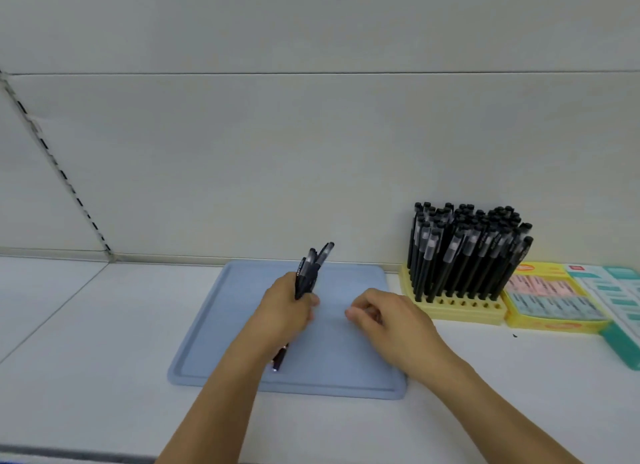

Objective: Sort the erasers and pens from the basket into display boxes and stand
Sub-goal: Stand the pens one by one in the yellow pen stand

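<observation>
A white shelf (pixel 104 325) carries a pale blue tray (pixel 346 366) in the middle and, well to its right, a yellow pen stand (pixel 460 307) crowded with upright black pens, with a yellow eraser box (pixel 550 297) and a teal box (pixel 620 301) beyond it. Over the tray the left hand (pixel 287 311) grips a small bundle of black pens (pixel 310 273), long axis tilted up and away to the right, caps uppermost. The right hand (pixel 384 318) hovers just beside it, fingers loosely curled, holding nothing. The stand lies to the right, so the empty right hand is nearer and likely takes a pen across.
</observation>
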